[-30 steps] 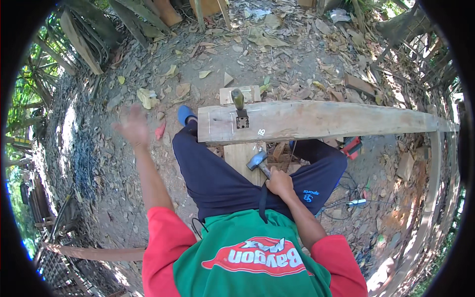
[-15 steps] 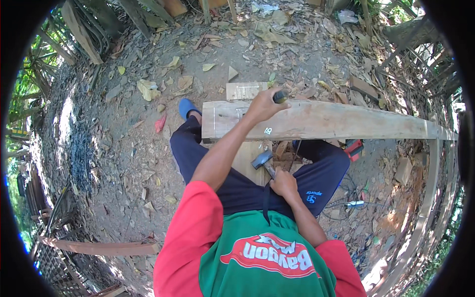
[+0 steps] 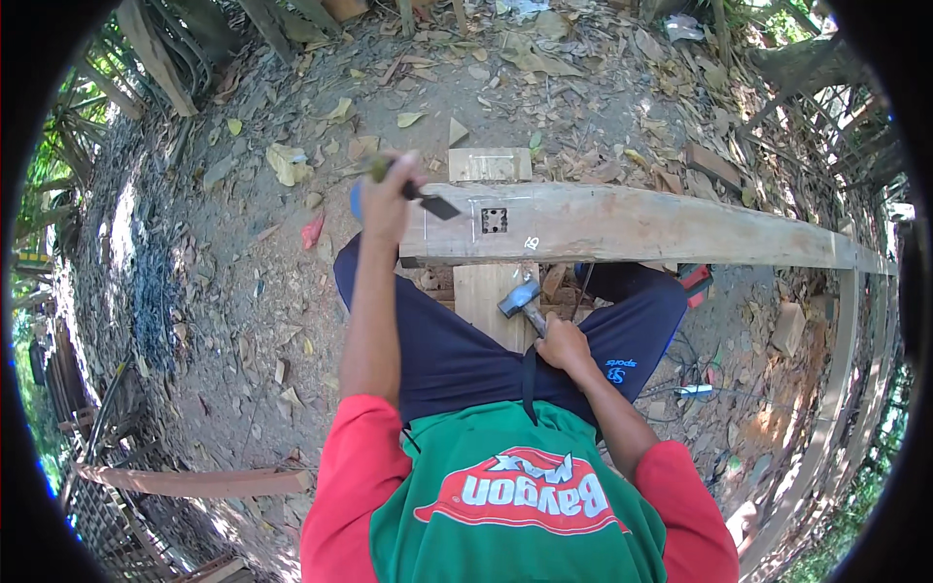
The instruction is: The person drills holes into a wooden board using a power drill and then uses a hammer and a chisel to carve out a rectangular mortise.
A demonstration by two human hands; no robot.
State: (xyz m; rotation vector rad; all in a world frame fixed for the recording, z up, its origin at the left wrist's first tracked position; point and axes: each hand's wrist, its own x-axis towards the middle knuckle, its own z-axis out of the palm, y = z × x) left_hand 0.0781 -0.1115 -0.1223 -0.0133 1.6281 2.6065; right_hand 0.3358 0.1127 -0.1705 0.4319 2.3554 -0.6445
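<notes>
A thick wooden beam [image 3: 622,225] lies across in front of me, pencil-marked near its left end. Cut into it is a dark-edged square recess [image 3: 495,221] with small round holes along its sides. My left hand [image 3: 391,194], slightly blurred, is closed around a chisel [image 3: 439,206]. The chisel's broad flat blade points right, over the beam's left end and apart from the recess. Lower down, my right hand [image 3: 562,345] grips a hammer [image 3: 522,299] by its handle. The hammer's metal head is tilted up to the left, in front of a pale board [image 3: 476,291].
Beyond the beam lies a small marked wood block [image 3: 490,164]. A red-and-black object [image 3: 694,280] sits by my right knee, with a cable and a white piece [image 3: 694,391] nearby. Dry leaves and wood scraps cover the ground. A long plank [image 3: 194,480] lies at lower left.
My left hand has swung left with the chisel from above the beam, uncovering the square recess. The hammer has shifted only slightly in my right hand.
</notes>
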